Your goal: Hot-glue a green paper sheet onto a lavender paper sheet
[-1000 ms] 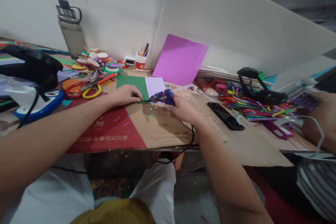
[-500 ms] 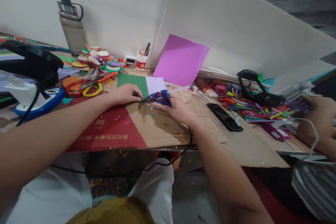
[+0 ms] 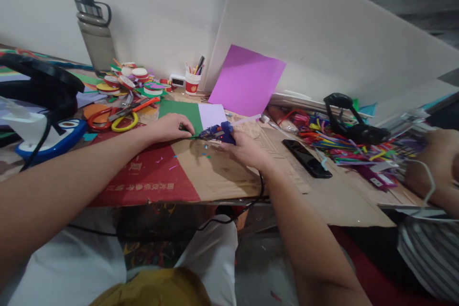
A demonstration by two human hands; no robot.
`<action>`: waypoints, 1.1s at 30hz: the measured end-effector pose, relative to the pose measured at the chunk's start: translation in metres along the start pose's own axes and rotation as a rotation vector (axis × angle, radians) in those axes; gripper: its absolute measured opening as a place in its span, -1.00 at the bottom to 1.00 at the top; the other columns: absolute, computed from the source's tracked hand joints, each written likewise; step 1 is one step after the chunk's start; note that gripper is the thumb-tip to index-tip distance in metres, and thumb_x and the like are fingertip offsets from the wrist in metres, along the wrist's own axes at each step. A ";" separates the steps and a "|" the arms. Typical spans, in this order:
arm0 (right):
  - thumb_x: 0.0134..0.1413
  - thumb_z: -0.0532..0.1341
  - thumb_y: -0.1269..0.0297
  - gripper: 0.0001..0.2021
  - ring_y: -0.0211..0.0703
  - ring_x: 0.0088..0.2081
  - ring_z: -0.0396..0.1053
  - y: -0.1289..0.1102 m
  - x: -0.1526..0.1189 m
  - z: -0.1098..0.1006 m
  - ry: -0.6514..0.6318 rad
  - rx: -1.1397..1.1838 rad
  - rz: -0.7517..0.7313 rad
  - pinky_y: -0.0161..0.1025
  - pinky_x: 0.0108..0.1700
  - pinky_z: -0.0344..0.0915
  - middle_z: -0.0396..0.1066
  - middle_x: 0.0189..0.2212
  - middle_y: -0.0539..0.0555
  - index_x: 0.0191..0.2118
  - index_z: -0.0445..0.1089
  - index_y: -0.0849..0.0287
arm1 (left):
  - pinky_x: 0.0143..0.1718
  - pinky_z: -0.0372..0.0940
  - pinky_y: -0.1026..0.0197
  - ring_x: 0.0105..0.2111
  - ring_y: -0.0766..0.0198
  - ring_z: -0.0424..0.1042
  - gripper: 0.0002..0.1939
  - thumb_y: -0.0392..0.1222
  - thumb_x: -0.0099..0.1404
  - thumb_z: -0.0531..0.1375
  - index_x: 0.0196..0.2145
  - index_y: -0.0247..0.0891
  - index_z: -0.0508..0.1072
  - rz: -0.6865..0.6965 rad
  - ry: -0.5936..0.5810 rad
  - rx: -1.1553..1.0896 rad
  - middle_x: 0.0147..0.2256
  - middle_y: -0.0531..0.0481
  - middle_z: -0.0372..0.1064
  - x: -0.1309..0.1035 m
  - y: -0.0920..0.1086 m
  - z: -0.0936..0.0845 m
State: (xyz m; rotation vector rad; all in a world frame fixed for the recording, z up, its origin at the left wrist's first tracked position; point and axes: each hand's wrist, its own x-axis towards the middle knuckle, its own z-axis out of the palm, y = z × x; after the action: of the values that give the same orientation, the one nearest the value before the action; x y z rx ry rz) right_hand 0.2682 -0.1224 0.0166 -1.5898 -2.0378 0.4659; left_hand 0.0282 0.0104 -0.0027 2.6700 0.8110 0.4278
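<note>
My right hand [image 3: 247, 149] is wrapped round a dark blue glue gun [image 3: 223, 133], whose nozzle points left. A black cord hangs from it over the table's edge. My left hand [image 3: 172, 127] rests with curled fingers at the lower edge of a green sheet [image 3: 182, 111]; its fingertips are close to the nozzle, and what they pinch is too small to make out. A pale lilac sheet [image 3: 211, 114] adjoins the green one. Small blue and green scraps lie on the cardboard [image 3: 222, 172] below the glue gun.
Scissors [image 3: 124, 119], ribbon rolls [image 3: 125, 79], a bottle [image 3: 96, 38] and a blue power strip [image 3: 53, 141] are on the left. A pen cup [image 3: 192, 82] and purple sheet [image 3: 247, 79] stand behind. Rightward lie a phone [image 3: 307, 158], coloured strips [image 3: 326, 141] and another person's arm [image 3: 435, 167].
The view has shifted very slightly. My right hand and the glue gun have moved a tiny bit to the right; my left hand stays by the green sheet.
</note>
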 end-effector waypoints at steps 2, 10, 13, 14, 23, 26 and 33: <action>0.11 0.19 0.11 -0.75 -0.02 -0.22 0.38 0.001 -0.001 -0.002 -0.002 -0.007 0.013 -0.13 -0.15 0.28 0.46 -0.28 0.12 -0.20 0.37 0.18 | -0.08 0.25 0.24 -0.15 0.20 0.44 -0.70 0.00 0.20 0.13 -0.25 -0.17 0.58 -0.006 -0.006 0.007 -0.18 0.00 0.52 0.000 0.001 -0.001; 0.09 0.19 0.22 -0.86 -0.04 -0.24 0.37 0.007 -0.002 -0.004 0.027 -0.011 0.005 -0.13 -0.17 0.28 0.43 -0.35 0.08 -0.26 0.36 0.16 | -0.07 0.24 0.24 -0.14 0.21 0.43 -0.69 -0.01 0.20 0.12 -0.23 -0.18 0.57 -0.009 -0.011 0.023 -0.16 0.00 0.51 -0.001 0.003 -0.001; 0.08 0.19 0.22 -0.86 -0.03 -0.26 0.37 0.009 -0.002 -0.004 0.047 -0.022 0.004 -0.12 -0.17 0.29 0.42 -0.35 0.08 -0.27 0.36 0.15 | -0.08 0.24 0.25 -0.14 0.21 0.42 -0.69 -0.01 0.20 0.13 -0.23 -0.18 0.57 -0.014 -0.011 0.023 -0.17 0.00 0.50 -0.001 0.002 -0.001; 0.08 0.19 0.22 -0.86 -0.03 -0.26 0.36 0.009 -0.001 -0.005 0.052 -0.029 0.004 -0.11 -0.17 0.29 0.42 -0.36 0.09 -0.27 0.36 0.15 | -0.08 0.24 0.25 -0.14 0.21 0.42 -0.69 -0.01 0.20 0.13 -0.23 -0.18 0.57 -0.016 -0.013 0.023 -0.17 0.00 0.50 -0.001 0.002 0.000; 0.08 0.19 0.22 -0.83 -0.01 -0.23 0.35 0.007 -0.003 -0.014 0.069 -0.096 -0.005 -0.08 -0.13 0.28 0.42 -0.27 0.13 -0.23 0.38 0.17 | 0.05 0.18 0.22 -0.06 0.24 0.35 -0.68 -0.11 0.28 0.09 -0.09 -0.15 0.55 0.106 -0.039 0.039 -0.06 -0.04 0.42 -0.001 0.003 0.003; 0.07 0.20 0.23 -0.84 0.00 -0.21 0.35 0.004 -0.003 -0.016 0.063 -0.093 -0.018 -0.08 -0.13 0.28 0.43 -0.26 0.14 -0.25 0.39 0.18 | 0.08 0.16 0.17 -0.03 0.21 0.33 -0.67 -0.14 0.29 0.08 -0.07 -0.13 0.54 0.147 -0.029 0.054 -0.02 -0.06 0.40 -0.001 0.002 0.005; 0.07 0.20 0.24 -0.79 -0.01 -0.19 0.36 0.006 -0.002 -0.014 0.063 -0.084 0.000 -0.09 -0.11 0.28 0.44 -0.22 0.14 -0.17 0.39 0.19 | 0.08 0.14 0.14 -0.04 0.18 0.30 -0.64 -0.23 0.30 0.06 -0.04 -0.01 0.53 0.203 -0.039 0.093 -0.04 -0.06 0.38 0.001 -0.003 0.008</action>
State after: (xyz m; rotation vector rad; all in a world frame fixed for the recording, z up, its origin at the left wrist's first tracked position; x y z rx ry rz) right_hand 0.2811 -0.1233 0.0244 -1.6326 -2.0335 0.3300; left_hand 0.0307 0.0114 -0.0113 2.8502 0.5639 0.3937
